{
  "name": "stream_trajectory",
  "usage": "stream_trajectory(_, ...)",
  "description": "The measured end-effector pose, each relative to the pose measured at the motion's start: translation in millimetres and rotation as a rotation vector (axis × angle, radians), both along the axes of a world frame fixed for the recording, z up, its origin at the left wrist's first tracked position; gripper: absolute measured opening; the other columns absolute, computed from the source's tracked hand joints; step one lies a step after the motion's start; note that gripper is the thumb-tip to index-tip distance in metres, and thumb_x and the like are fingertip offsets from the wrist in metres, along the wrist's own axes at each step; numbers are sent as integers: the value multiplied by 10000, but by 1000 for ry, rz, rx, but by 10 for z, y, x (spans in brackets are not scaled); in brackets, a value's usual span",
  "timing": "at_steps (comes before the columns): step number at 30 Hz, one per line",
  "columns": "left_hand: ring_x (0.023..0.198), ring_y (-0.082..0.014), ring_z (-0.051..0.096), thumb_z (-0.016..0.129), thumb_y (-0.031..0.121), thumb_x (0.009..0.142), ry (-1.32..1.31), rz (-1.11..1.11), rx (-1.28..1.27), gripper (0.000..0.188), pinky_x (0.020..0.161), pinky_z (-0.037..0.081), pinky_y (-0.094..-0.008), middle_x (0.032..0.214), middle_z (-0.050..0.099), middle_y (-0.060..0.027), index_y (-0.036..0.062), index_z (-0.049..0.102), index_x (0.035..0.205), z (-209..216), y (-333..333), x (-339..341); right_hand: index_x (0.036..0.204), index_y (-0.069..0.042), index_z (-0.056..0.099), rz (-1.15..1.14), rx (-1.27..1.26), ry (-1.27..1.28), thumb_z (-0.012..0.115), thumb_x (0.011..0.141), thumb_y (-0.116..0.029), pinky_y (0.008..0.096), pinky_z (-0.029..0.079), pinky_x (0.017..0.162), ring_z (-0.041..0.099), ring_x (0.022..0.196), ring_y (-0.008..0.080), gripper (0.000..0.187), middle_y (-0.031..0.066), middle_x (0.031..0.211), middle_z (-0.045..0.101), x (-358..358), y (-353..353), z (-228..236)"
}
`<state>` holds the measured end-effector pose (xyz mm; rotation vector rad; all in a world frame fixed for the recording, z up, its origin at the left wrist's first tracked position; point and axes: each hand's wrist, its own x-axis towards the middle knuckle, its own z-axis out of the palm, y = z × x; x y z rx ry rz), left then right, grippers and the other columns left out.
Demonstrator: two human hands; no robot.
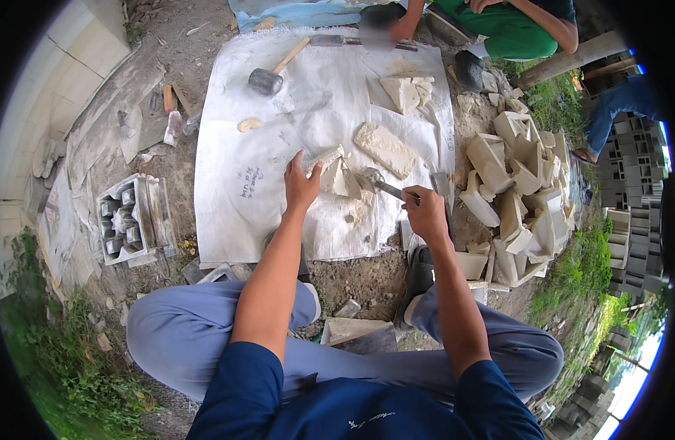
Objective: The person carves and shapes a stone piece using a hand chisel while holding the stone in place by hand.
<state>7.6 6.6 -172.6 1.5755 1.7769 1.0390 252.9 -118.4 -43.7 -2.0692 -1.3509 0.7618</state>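
A broken cream-coloured block piece (336, 174) with angled faces lies on a white woven sheet (231, 110). My left hand (302, 183) is at its left side, fingers stretched and thumb apart, close against the piece; whether it touches cannot be told. My right hand (427, 214) is wrapped round the handle of a hammer (390, 191). The hammer's head is at the right side of the broken piece, near its edge. Just beyond lies a flat, rough cream slab (386, 149). Small crumbs are scattered below the hammer head.
A mallet (265, 81) lies farther up the sheet, near more broken pieces (407, 94). Broken blocks (517, 183) are heaped on the right. A moulded hollow block (123, 224) stands left. A person in green (499, 26) sits opposite, one hand near a dark tool.
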Motion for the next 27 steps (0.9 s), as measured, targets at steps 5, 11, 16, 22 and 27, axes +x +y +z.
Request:
stream_trajectory(5,1336,-378,507,664,325,949,77,-456,-197,594,1104,422,-425,1427,540,-234,12,513,1431,19,133,-106,948,19,725,-34,355,55,615,1000,-215,381,549,694,725,769,313,264,194,874,748,-470,388,-35)
stream_trajectory(11,1271,-375,549,694,222,920,110,-439,-244,500,1053,456,-448,1354,598,-202,83,575,1386,140,37,-81,697,-8,584,-3,433,717,563,1043,-301,287,400,563,504,591,102,453,16,637,578,-426,639,-361)
stream_trajectory(16,1227,-365,595,709,237,920,262,-458,-364,497,1015,477,-426,1301,645,-198,86,586,1378,213,48,19,567,-36,435,-43,507,765,569,1036,-249,297,229,486,320,518,68,532,-36,534,388,-338,675,-526)
stream_trajectory(22,1015,-381,679,653,297,964,177,-398,-131,365,872,534,-472,1138,719,-154,173,660,1307,47,44,27,561,-32,434,-134,583,725,562,1046,-200,287,198,467,302,491,66,529,-29,517,377,-430,678,22)
stream_trajectory(27,922,-374,698,641,331,976,270,-381,-261,315,805,543,-475,994,743,-142,213,703,1261,206,154,178,557,-78,351,39,608,827,513,1068,-215,300,192,464,240,463,82,554,-17,498,316,-402,683,714)
